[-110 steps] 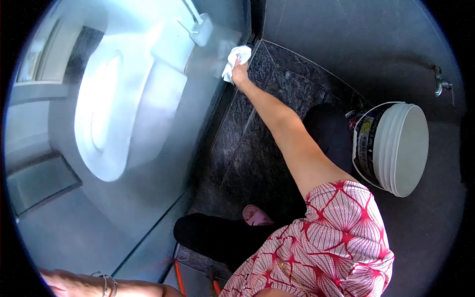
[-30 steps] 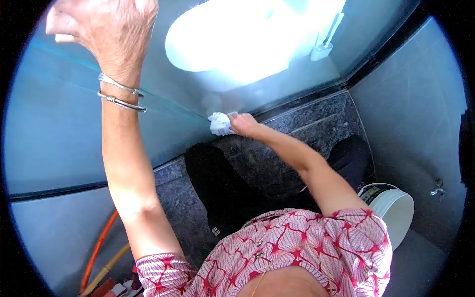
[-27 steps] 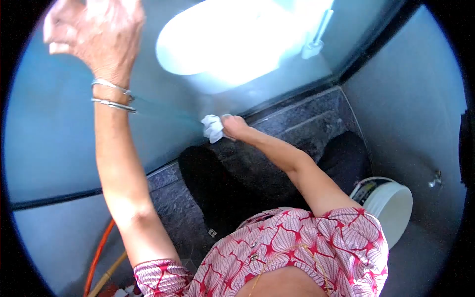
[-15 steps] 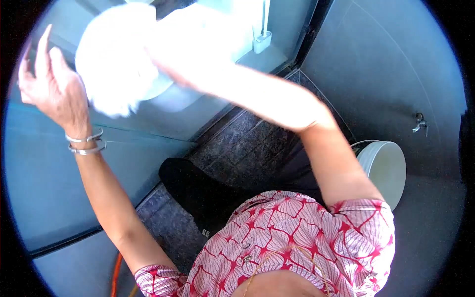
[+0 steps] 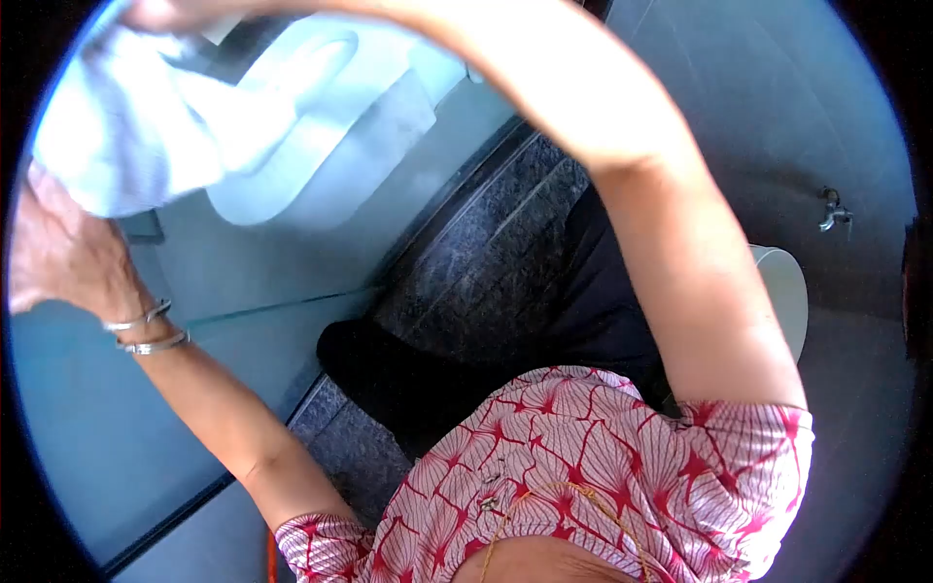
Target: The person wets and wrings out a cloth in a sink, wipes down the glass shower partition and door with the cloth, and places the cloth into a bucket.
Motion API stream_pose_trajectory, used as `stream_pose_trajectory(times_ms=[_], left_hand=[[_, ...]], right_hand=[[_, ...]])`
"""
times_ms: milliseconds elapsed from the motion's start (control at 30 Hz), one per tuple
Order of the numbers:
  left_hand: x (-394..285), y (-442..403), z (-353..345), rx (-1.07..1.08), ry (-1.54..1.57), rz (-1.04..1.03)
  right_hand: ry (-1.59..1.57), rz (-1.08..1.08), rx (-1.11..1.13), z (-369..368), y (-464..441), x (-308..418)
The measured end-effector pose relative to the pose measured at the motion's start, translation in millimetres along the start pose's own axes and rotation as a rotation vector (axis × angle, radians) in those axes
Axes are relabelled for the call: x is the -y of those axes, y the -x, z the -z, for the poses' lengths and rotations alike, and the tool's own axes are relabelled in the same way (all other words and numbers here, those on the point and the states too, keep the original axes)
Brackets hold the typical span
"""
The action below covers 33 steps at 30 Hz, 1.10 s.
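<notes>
A white cloth point(image 5: 136, 126), bright and blurred, hangs across the upper left against a glass panel point(image 5: 233, 272). My right hand point(image 5: 180, 12) reaches over to the top left corner and grips the cloth's upper end; its fingers are smeared and partly cut off by the view's edge. Just below the cloth, my left hand point(image 5: 73, 243), with silver bangles at the wrist, is held up at the far left beside the glass. Its fingers look loosely spread, though their tips are partly lost at the edge and by the cloth.
Behind the glass stands a white toilet point(image 5: 292, 146). A dark tiled floor point(image 5: 466, 262) lies below. At the right are a tap point(image 5: 831, 209) on the grey wall point(image 5: 758, 117) and a white bucket point(image 5: 785, 291), partly behind my right arm. An orange hose point(image 5: 272, 559) shows at the bottom.
My right hand has swept the cloth up and to the left, uncovering the toilet. My left hand has shifted down and left, from widely spread fingers to a more turned pose.
</notes>
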<state>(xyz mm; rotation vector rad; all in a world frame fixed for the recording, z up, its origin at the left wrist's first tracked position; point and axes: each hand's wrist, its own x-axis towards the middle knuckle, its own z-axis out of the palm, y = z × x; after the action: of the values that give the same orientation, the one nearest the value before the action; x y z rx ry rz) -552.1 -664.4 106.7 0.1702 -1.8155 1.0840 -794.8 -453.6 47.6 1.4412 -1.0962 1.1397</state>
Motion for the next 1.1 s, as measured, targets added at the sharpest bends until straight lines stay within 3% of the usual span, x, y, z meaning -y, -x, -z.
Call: stream_pose_trajectory(times_ms=[67,100,133,167,200,267,367,500,633,667,733,767,933,1100], left_hand=[[-59.5,-29.1,23.5,-0.031,0.049,0.189],[-77.3,-33.5,29.6,-0.031,0.090,0.168],[-95.0,-37.8,35.7,-0.030,0.132,0.147],[-112.7,-44.7,47.5,0.013,-0.041,0.171],[-126.9,-50.1,56.1,0.059,-0.216,0.190],[-122.7,-50.7,49.2,0.106,-0.489,0.283],[-139.4,-52.2,63.2,0.237,-0.493,0.360],[-143.8,-43.0,62.0,0.206,-0.491,0.320],[-136.9,-42.2,54.7,0.179,-0.458,0.292],[-135.7,-42.9,53.4,0.174,-0.450,0.284],[-131.5,-43.9,49.3,0.170,-0.440,0.275],[-128.7,-43.7,47.4,0.168,-0.436,0.273],[-118.8,-54.9,35.9,0.174,-0.423,0.240],[-107.9,-54.2,34.0,0.185,-0.423,0.177]], right_hand=[[-0.042,0.133,-0.174,-32.6,30.8,0.1],[-0.017,0.001,0.112,-5.3,66.3,18.4],[-0.052,-0.031,0.223,-0.2,99.9,24.4],[0.045,0.050,0.095,-6.8,135.3,28.2],[-0.008,0.037,0.134,-10.6,170.6,33.4],[-0.002,-0.075,0.302,-5.4,231.0,52.6],[-0.064,-0.210,0.527,0.4,295.3,73.3],[-0.010,-0.279,0.744,3.3,352.5,94.6],[-0.055,-0.401,0.938,11.8,351.2,98.9],[-0.161,-0.515,0.923,16.5,343.7,94.7],[-0.394,-0.726,0.446,19.3,321.7,77.3],[-0.440,-0.779,0.315,31.0,277.6,62.9],[-0.235,-0.648,0.025,74.7,87.0,-6.1],[0.010,-0.363,0.031,63.6,26.7,-6.1]])
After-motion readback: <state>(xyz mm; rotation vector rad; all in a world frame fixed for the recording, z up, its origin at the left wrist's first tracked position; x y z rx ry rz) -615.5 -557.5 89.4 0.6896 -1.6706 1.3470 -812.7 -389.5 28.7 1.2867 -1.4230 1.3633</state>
